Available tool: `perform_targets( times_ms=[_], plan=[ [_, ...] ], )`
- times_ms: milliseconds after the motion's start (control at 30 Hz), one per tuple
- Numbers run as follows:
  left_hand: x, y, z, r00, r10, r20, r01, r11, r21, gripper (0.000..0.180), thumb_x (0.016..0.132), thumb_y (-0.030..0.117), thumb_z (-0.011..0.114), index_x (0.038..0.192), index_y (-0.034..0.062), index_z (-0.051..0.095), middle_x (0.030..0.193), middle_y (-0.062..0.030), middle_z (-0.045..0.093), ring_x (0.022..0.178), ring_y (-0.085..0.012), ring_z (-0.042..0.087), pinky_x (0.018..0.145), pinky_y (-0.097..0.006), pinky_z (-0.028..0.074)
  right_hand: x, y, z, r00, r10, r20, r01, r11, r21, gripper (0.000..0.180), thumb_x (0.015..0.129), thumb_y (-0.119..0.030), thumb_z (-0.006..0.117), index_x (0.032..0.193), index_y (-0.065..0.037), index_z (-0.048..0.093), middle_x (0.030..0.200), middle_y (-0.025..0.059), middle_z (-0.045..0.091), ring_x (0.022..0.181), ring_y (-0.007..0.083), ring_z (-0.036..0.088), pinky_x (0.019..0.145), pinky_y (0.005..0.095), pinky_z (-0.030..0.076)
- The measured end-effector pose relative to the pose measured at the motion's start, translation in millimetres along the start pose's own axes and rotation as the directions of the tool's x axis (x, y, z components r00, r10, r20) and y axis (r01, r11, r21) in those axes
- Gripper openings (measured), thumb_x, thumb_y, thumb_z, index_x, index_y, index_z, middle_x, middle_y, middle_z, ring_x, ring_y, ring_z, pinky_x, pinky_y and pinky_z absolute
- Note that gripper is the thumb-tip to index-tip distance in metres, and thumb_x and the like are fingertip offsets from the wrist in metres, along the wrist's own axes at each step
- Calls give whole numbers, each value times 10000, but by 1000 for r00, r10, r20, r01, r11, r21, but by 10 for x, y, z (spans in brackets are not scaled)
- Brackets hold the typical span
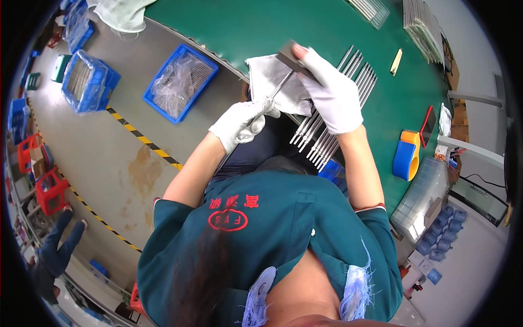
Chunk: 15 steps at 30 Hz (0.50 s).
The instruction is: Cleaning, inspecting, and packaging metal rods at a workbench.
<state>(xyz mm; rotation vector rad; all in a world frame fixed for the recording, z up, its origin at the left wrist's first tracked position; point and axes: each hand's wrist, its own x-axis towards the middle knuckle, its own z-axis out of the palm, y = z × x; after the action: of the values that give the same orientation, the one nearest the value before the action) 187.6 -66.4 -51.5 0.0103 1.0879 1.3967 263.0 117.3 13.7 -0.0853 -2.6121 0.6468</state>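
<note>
A thin metal rod (277,90) slants over the edge of the green counter (305,27), its lower end gripped in the closed fingers of the gloved left hand (239,124) and its upper end under a small dark grey block (291,56) that the gloved right hand (329,92) pinches shut against it. A pale grey cloth (267,79) lies beneath them, and a row of similar metal rods (332,117) rests on the counter just beside the right hand. Farther off on the counter stands a blue and orange tape dispenser (407,155), while a blue crate (181,83) lined with clear plastic sits on the floor (98,152) to the left.
</note>
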Motion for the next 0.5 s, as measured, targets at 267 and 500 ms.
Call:
perform_targets(
  times_ms=[267, 500],
  plan=[
    [53, -85, -69, 999, 1, 36, 4, 990, -144, 314, 929, 357, 512, 883, 48, 533, 538, 39, 444, 312, -22, 260, 276, -179, 201, -449, 206, -235, 974, 216, 64, -221, 971, 89, 424, 788, -67, 662, 1199, -140, 586, 1138, 59, 627, 980, 200, 634, 844, 251, 496],
    [60, -95, -57, 1000, 16, 15, -13, 986, -166, 275, 930, 329, 515, 877, 59, 532, 557, 40, 457, 313, -22, 252, 278, -179, 200, -177, 62, -121, 999, 34, -5, -33, 997, 73, 451, 773, -40, 636, 1206, -154, 581, 1155, 55, 617, 998, 213, 625, 844, 269, 503]
  ],
)
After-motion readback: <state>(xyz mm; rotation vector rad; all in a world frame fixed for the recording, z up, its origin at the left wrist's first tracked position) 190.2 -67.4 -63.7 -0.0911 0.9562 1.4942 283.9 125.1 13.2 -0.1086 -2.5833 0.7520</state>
